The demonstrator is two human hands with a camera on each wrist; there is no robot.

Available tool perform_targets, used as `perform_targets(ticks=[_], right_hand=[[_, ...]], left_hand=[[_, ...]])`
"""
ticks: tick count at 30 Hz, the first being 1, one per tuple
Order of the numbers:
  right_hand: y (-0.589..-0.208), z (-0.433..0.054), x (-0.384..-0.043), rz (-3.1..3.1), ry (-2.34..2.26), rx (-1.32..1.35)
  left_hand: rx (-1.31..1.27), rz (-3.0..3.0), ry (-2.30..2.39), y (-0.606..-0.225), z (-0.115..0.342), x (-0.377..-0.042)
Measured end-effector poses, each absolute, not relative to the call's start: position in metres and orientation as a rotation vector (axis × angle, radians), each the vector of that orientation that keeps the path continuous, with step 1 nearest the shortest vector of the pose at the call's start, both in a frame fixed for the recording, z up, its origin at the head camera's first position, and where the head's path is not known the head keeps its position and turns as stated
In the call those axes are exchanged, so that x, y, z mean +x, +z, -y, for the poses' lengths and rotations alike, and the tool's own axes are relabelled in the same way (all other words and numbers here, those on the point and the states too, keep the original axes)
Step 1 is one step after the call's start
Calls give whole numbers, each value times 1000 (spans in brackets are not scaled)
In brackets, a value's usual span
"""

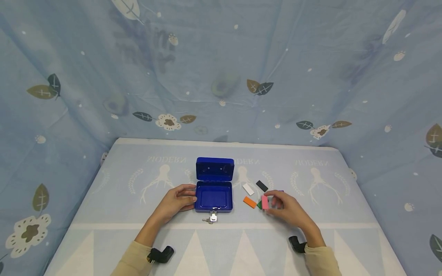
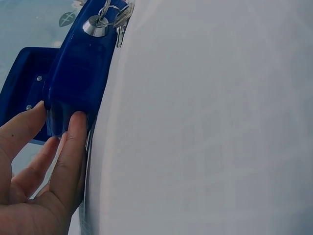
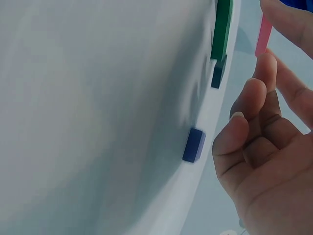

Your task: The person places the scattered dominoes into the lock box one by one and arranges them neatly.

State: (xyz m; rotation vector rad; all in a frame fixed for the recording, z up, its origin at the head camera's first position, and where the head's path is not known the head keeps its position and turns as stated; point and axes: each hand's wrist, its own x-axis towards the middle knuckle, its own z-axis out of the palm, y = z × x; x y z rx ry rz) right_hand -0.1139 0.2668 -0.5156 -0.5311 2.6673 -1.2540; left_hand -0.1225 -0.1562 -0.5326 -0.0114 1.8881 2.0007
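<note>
A blue metal cash box [image 1: 214, 196] stands with its lid raised and its tray visible. Against its left side rests my left hand [image 1: 177, 202], fingers extended; in the left wrist view the fingertips [image 2: 77, 120] touch the box wall. Between thumb and fingers, my right hand [image 1: 287, 207] pinches a pink block [image 1: 264, 202], right of the box. Around it lie a green block [image 1: 259, 205], an orange block [image 1: 249, 202], a white block [image 1: 248, 189] and a black block [image 1: 262, 186]. A purple block [image 3: 194, 145] is mostly hidden behind the right hand in the head view.
A ring of keys [image 1: 207, 220] hangs from the lock [image 1: 213, 217] at the box's front. Patterned cloth [image 1: 221, 115] hangs behind and beside the table [image 1: 121, 214]. Black wrist mounts [image 1: 162, 254] sit on both forearms.
</note>
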Motion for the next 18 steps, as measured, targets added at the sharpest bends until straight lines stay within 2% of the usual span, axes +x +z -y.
perform_targets(ticks=[18], right_hand=[[-515, -230, -123, -2635, -1276, -563]], left_hand=[[3, -1906, 1999, -533, 157, -122]])
